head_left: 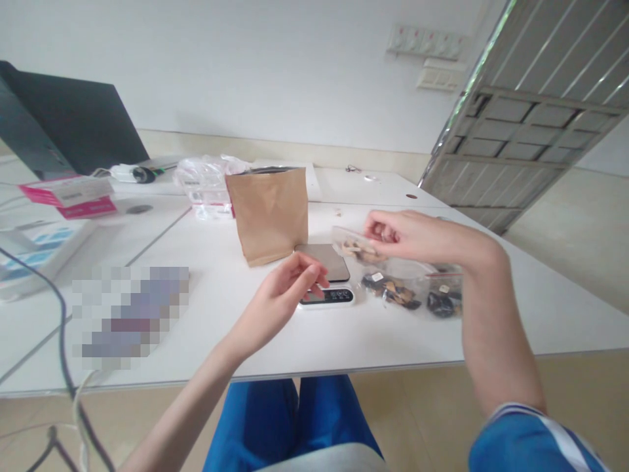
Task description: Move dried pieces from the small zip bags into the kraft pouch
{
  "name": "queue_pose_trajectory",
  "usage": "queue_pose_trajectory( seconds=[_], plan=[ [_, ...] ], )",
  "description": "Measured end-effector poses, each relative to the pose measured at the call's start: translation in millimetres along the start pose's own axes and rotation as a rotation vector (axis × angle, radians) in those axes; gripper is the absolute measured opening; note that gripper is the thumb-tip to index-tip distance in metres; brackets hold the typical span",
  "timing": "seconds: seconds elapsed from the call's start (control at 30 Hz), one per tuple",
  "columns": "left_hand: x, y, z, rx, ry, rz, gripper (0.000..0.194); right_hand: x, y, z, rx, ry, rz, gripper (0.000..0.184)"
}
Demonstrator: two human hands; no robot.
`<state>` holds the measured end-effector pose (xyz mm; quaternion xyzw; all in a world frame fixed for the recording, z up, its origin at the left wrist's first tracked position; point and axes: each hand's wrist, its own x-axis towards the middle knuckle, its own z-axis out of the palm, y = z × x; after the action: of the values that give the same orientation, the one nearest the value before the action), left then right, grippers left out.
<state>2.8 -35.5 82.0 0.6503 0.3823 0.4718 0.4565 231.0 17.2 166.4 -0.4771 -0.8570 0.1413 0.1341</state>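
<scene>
My right hand is closed on a small clear zip bag of brown pieces, held just above the right edge of a small kitchen scale. My left hand hovers over the scale's front, fingers loosely curled and empty, its fingertips near the display. A brown paper bag stands upright right behind the scale. Two more clear bags of dark pieces lie on the white table to the right of the scale, under my right forearm.
A dark laptop sits at the far left, with pink-and-white boxes in front of it and crumpled clear plastic packets behind the paper bag. A black cable hangs off the left table edge. A grey door stands at right.
</scene>
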Motion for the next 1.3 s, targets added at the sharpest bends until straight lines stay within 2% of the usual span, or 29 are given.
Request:
queue_pose_trajectory(
  seconds=[0.07,0.17,0.27,0.37,0.43,0.57,0.8,0.9,1.07,1.17,1.23,1.3],
  plan=[
    [10,12,7.1,-0.097,0.067,0.07,0.028,17,-26,-1,0.069,0.017,-0.119,0.006],
    [28,15,8.9,-0.208,0.246,0.159,0.028,47,-53,9,0.246,-0.01,-0.333,0.007],
    [45,10,0.2,-0.311,0.431,0.24,0.028,76,-62,26,0.497,-0.048,-0.495,0.003],
    [57,5,-13.1,-0.317,0.526,0.22,0.032,99,-58,41,0.662,-0.085,-0.542,0.01],
    [62,1,-20.6,-0.298,0.542,0.155,0.03,108,-54,49,0.69,-0.128,-0.526,0.013],
    [65,-6,-26.1,-0.244,0.579,0.063,0.026,118,-45,59,0.725,-0.217,-0.507,0.008],
    [69,-15,-22.5,-0.206,0.633,0.098,0.032,122,-35,62,0.625,-0.291,-0.528,0.035],
    [71,-16,-22.4,-0.197,0.631,0.091,0.034,124,-37,64,0.626,-0.306,-0.552,0.034],
    [61,-18,-22.7,-0.068,0.603,0.19,0.029,130,-30,69,0.622,-0.229,-0.642,0.04],
    [43,-19,-26.7,0.074,0.568,0.249,0.029,135,-8,66,0.64,-0.052,-0.61,0.048],
    [30,-20,-30.8,0.149,0.547,0.21,0.03,137,7,61,0.679,0.026,-0.54,0.051],
    [22,-22,-34.0,0.179,0.506,0.148,0.031,134,13,55,0.683,-0.007,-0.508,0.051]
  ],
)
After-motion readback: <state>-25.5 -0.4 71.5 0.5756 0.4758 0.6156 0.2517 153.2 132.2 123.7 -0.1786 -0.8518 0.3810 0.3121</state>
